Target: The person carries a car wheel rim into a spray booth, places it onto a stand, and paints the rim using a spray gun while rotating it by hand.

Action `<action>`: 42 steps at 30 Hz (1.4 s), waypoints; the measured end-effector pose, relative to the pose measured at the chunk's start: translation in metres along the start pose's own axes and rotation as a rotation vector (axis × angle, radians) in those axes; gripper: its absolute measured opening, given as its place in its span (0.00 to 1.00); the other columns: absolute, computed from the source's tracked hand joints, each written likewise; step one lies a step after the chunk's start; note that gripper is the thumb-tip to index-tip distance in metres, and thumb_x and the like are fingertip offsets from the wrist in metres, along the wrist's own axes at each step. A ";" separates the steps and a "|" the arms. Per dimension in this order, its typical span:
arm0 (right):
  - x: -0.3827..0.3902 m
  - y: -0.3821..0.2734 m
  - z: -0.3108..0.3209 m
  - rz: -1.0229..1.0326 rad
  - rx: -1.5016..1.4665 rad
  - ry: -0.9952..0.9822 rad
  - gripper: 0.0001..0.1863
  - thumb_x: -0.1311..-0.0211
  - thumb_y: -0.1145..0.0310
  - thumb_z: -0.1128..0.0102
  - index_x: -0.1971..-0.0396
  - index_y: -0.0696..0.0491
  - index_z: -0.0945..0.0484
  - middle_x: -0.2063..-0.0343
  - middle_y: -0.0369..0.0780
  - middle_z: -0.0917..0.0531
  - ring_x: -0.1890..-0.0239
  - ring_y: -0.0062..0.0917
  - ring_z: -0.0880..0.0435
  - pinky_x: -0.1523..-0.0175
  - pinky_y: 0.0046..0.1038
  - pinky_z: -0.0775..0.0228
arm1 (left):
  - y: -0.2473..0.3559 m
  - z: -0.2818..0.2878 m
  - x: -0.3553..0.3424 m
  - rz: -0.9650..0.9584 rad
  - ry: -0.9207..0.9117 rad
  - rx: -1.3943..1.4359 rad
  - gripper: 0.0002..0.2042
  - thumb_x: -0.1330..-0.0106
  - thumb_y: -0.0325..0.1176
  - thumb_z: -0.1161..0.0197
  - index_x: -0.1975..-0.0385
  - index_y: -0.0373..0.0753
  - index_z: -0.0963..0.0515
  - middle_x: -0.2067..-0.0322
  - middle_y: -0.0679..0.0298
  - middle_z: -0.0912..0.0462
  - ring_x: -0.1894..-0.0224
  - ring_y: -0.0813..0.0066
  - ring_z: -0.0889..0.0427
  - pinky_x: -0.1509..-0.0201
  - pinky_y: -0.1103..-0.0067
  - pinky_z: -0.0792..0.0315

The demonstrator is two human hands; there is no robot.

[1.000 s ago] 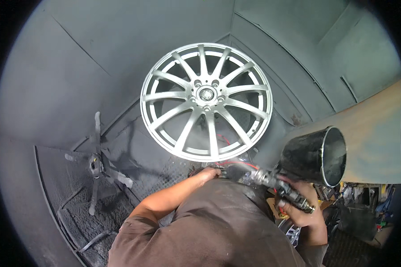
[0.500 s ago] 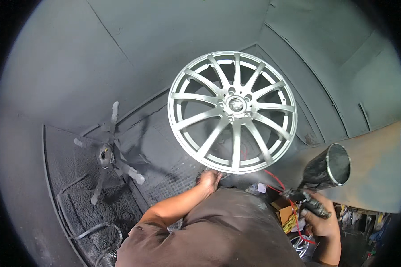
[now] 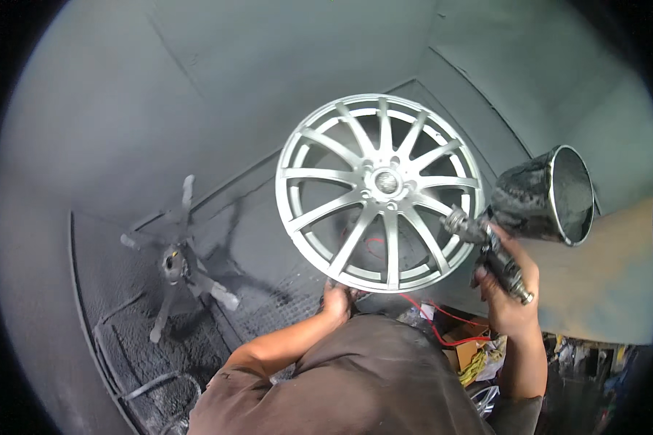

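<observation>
A silver multi-spoke car wheel (image 3: 392, 232) is held up in front of me, tilted with its face toward me. My right hand (image 3: 514, 308) is wrapped round the handle of a spray gun (image 3: 502, 267), whose large dark cup (image 3: 524, 197) has a shiny rim. The gun's nozzle points left, overlapping the wheel's lower right rim in view. My left hand (image 3: 337, 301) is closed just below the wheel's bottom edge. Its fingertips are partly hidden there, and what they grip does not show.
A paint-crusted stand (image 3: 174, 267) with several arms stands at left. Grey booth walls (image 3: 283, 58) surround the wheel. A red hose (image 3: 435, 330) runs beneath the gun. A cardboard box (image 3: 463, 353) and yellow material (image 3: 479, 368) lie low on the right, beside other clutter.
My right hand has raised the spray gun up and slightly left, closer to the wheel's edge in view. The wheel has turned a little and sits slightly lower. My left hand stays beneath it.
</observation>
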State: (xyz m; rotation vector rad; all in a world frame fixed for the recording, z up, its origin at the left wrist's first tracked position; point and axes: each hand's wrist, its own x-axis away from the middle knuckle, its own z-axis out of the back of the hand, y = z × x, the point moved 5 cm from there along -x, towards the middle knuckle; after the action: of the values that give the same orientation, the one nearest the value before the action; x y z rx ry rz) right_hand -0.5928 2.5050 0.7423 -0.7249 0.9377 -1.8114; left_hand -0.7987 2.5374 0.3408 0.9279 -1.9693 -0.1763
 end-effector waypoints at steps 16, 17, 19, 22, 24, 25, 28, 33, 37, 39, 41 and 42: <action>0.067 0.020 0.103 -0.209 0.233 0.226 0.27 0.46 0.77 0.38 0.43 0.61 0.28 0.55 0.44 0.19 0.52 0.27 0.22 0.43 0.28 0.34 | 0.062 0.011 -0.036 0.175 -0.124 -0.450 0.28 0.27 0.53 0.52 0.36 0.38 0.35 0.38 0.59 0.29 0.36 0.63 0.31 0.32 0.62 0.36; 0.065 0.013 0.097 -0.200 0.260 0.222 0.26 0.46 0.77 0.38 0.44 0.60 0.27 0.56 0.44 0.18 0.52 0.28 0.22 0.43 0.28 0.33 | 0.065 0.066 -0.080 0.168 -0.132 -0.548 0.25 0.28 0.52 0.50 0.41 0.38 0.29 0.43 0.59 0.23 0.40 0.64 0.26 0.34 0.63 0.34; 0.056 -0.002 0.087 -0.198 0.363 0.253 0.25 0.46 0.76 0.37 0.45 0.59 0.25 0.57 0.45 0.18 0.52 0.29 0.21 0.43 0.29 0.33 | 0.108 0.082 -0.122 0.177 -0.157 -0.691 0.19 0.26 0.44 0.52 0.45 0.38 0.27 0.49 0.57 0.20 0.46 0.62 0.21 0.41 0.62 0.27; 0.035 -0.012 0.086 -0.211 0.225 0.269 0.25 0.43 0.73 0.38 0.43 0.58 0.27 0.67 0.40 0.19 0.66 0.21 0.21 0.57 0.25 0.28 | 0.200 0.029 -0.169 0.022 -0.155 -0.685 0.19 0.26 0.44 0.52 0.45 0.37 0.27 0.49 0.57 0.20 0.47 0.61 0.21 0.42 0.62 0.26; 0.018 -0.022 0.090 -0.185 0.216 0.287 0.24 0.41 0.71 0.40 0.43 0.59 0.27 0.75 0.35 0.21 0.73 0.17 0.24 0.68 0.22 0.32 | 0.246 -0.006 -0.189 -0.039 -0.177 -0.655 0.19 0.26 0.44 0.52 0.45 0.37 0.27 0.50 0.57 0.20 0.47 0.61 0.21 0.42 0.62 0.26; 0.008 -0.025 0.093 -0.173 0.206 0.293 0.24 0.40 0.70 0.40 0.43 0.59 0.27 0.79 0.32 0.23 0.77 0.14 0.25 0.74 0.20 0.34 | 0.263 -0.020 -0.196 -0.055 -0.187 -0.643 0.19 0.26 0.44 0.52 0.45 0.37 0.27 0.50 0.56 0.20 0.48 0.61 0.20 0.42 0.62 0.25; -0.014 -0.037 0.092 -0.123 0.170 0.264 0.24 0.39 0.68 0.40 0.43 0.59 0.27 0.79 0.33 0.22 0.78 0.14 0.24 0.76 0.19 0.35 | 0.277 -0.035 -0.206 -0.054 -0.215 -0.582 0.19 0.26 0.43 0.52 0.45 0.36 0.27 0.50 0.56 0.20 0.48 0.61 0.20 0.43 0.62 0.25; -0.042 -0.054 0.075 -0.061 0.126 0.221 0.25 0.39 0.64 0.38 0.44 0.60 0.27 0.78 0.33 0.22 0.77 0.15 0.24 0.76 0.19 0.35 | 0.253 -0.022 -0.204 0.001 -0.209 -0.456 0.19 0.26 0.42 0.53 0.46 0.35 0.26 0.50 0.55 0.20 0.49 0.60 0.19 0.45 0.62 0.24; -0.046 -0.069 0.065 -0.026 0.127 0.222 0.25 0.39 0.64 0.38 0.44 0.60 0.27 0.78 0.33 0.22 0.77 0.15 0.24 0.77 0.19 0.35 | 0.232 -0.004 -0.169 0.030 -0.193 -0.283 0.19 0.26 0.42 0.53 0.46 0.35 0.26 0.50 0.54 0.20 0.50 0.60 0.19 0.46 0.61 0.23; -0.045 -0.075 0.060 -0.018 0.110 0.212 0.24 0.39 0.65 0.38 0.45 0.60 0.27 0.79 0.33 0.22 0.77 0.15 0.25 0.75 0.19 0.34 | 0.224 0.006 -0.148 0.034 -0.168 -0.206 0.19 0.26 0.42 0.53 0.46 0.35 0.26 0.51 0.54 0.19 0.51 0.59 0.19 0.46 0.61 0.23; -0.044 -0.079 0.055 0.020 0.088 0.201 0.23 0.39 0.66 0.38 0.45 0.61 0.27 0.78 0.33 0.22 0.76 0.15 0.25 0.73 0.20 0.33 | 0.209 0.019 -0.129 0.036 -0.130 -0.123 0.19 0.26 0.41 0.53 0.46 0.34 0.26 0.51 0.54 0.19 0.51 0.59 0.18 0.47 0.61 0.22; -0.044 -0.083 0.052 0.060 0.070 0.188 0.23 0.39 0.68 0.38 0.45 0.61 0.27 0.77 0.33 0.21 0.76 0.15 0.25 0.71 0.20 0.32 | 0.202 0.028 -0.123 0.027 -0.103 -0.088 0.19 0.26 0.41 0.53 0.46 0.34 0.26 0.51 0.53 0.19 0.51 0.59 0.18 0.47 0.61 0.22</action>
State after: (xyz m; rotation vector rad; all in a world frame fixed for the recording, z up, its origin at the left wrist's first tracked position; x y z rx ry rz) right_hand -0.5731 2.5521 0.8365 -0.4844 1.0017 -1.8723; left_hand -0.8931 2.7560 0.3341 0.8493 -2.0505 -0.2979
